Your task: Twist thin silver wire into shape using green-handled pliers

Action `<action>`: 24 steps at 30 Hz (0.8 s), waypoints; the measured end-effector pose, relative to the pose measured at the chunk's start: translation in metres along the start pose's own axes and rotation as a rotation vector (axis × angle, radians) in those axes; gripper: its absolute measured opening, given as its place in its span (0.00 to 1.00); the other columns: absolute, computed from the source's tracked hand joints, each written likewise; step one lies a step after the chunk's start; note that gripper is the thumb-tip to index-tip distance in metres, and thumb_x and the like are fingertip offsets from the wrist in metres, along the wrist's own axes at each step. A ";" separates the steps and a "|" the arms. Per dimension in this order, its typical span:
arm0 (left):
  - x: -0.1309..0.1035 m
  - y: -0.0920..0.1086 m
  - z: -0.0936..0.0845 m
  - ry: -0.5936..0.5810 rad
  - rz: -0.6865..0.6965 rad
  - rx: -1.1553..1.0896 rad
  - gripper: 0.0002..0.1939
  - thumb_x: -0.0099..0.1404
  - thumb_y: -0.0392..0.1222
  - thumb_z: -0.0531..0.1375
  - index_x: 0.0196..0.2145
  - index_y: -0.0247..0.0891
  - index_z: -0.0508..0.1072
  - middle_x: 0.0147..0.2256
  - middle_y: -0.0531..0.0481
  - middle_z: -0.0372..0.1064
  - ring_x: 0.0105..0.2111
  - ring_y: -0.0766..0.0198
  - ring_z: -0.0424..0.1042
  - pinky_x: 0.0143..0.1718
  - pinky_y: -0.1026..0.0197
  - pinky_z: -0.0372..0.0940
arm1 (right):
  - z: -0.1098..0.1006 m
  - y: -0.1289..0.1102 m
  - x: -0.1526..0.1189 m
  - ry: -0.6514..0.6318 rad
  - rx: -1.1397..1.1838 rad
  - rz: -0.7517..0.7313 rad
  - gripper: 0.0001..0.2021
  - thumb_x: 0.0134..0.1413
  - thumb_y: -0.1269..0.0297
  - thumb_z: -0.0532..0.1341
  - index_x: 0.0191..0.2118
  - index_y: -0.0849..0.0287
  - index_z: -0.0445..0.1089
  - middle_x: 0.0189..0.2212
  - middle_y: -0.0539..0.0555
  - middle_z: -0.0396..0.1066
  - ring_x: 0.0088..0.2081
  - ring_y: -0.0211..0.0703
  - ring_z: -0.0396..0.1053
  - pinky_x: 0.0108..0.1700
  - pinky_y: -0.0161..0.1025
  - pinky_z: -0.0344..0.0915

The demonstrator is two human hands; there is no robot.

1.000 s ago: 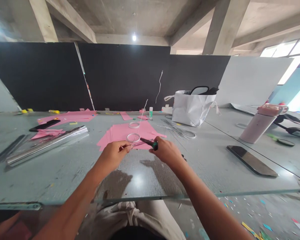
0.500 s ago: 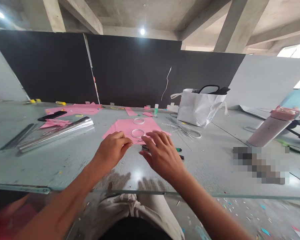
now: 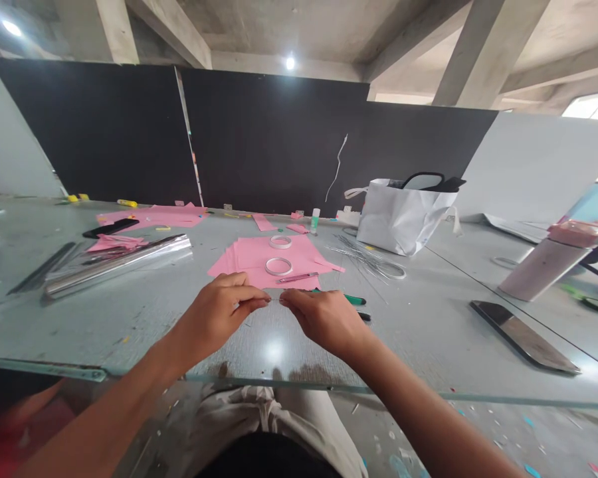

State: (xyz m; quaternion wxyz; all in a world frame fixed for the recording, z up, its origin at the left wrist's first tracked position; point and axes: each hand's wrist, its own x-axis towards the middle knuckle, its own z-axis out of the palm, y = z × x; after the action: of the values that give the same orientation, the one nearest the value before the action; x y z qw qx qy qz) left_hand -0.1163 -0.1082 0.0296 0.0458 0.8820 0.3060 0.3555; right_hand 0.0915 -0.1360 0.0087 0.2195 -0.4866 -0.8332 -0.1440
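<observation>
My left hand (image 3: 223,307) is closed in a pinch, and a short bit of thin wire (image 3: 275,299) spans from its fingertips to those of my right hand (image 3: 327,320). The right thumb and forefinger are pinched on the wire's other end. Just beyond my fingers lie pink paper sheets (image 3: 239,255), topped by two white rings (image 3: 278,267) that look like tape rolls and a slim pen-like tool (image 3: 298,277). A green-and-black-handled tool (image 3: 355,300) is partly hidden behind my right hand.
Loose wires (image 3: 366,255) lie right of the paper, near a white bag (image 3: 403,219). Farther right are a phone (image 3: 523,335) and a pink-lidded bottle (image 3: 543,265). At left rests a silver foil roll (image 3: 119,265). A glue stick (image 3: 315,221) stands at the back.
My right hand has gone from spread fingers to a pinch and moved in close to the left fingertips. The view has shifted slightly.
</observation>
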 end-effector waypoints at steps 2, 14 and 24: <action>-0.001 0.000 0.000 0.022 -0.034 -0.077 0.10 0.67 0.42 0.58 0.34 0.42 0.80 0.24 0.53 0.66 0.27 0.67 0.65 0.30 0.65 0.58 | 0.000 0.000 0.001 0.056 0.040 0.015 0.12 0.65 0.66 0.52 0.40 0.57 0.74 0.25 0.52 0.74 0.23 0.36 0.65 0.25 0.36 0.44; -0.015 0.032 0.016 0.443 -0.490 -0.966 0.15 0.47 0.50 0.71 0.25 0.36 0.76 0.24 0.50 0.72 0.24 0.66 0.68 0.30 0.63 0.65 | -0.026 -0.027 -0.022 0.313 0.077 -0.026 0.14 0.66 0.66 0.51 0.41 0.58 0.74 0.23 0.50 0.74 0.21 0.34 0.66 0.23 0.34 0.47; -0.022 0.058 0.018 0.450 -0.623 -1.434 0.16 0.44 0.47 0.74 0.22 0.35 0.75 0.24 0.52 0.71 0.25 0.71 0.67 0.31 0.67 0.66 | -0.024 -0.053 -0.031 0.386 0.127 0.008 0.14 0.67 0.66 0.50 0.42 0.59 0.74 0.23 0.51 0.74 0.24 0.35 0.69 0.24 0.33 0.52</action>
State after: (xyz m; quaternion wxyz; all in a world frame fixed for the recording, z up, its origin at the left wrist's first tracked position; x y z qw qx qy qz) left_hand -0.0872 -0.1647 0.0205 0.6339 0.4198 0.2371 0.6047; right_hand 0.0636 -0.1958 0.0123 0.4059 -0.4383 -0.7813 -0.1807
